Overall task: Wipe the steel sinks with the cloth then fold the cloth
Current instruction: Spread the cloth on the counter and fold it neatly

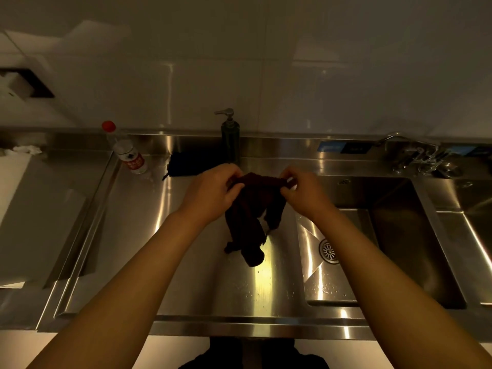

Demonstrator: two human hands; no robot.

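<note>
Left hand [213,193] and right hand [303,193] pinching top edge of dark cloth [253,217], hanging over drainboard at 9 o'clock of steel sink [399,235]. Wiping seemingly done; folding barely begun.

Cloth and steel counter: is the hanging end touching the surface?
Cannot tell. In the head view both hands, left and right, pinch the top edge of the cloth; its lower end hangs over the steel counter, but the overhead angle hides any gap.

Steel counter [138,235]: bottle [125,150], soap dispenser [230,134].
</note>
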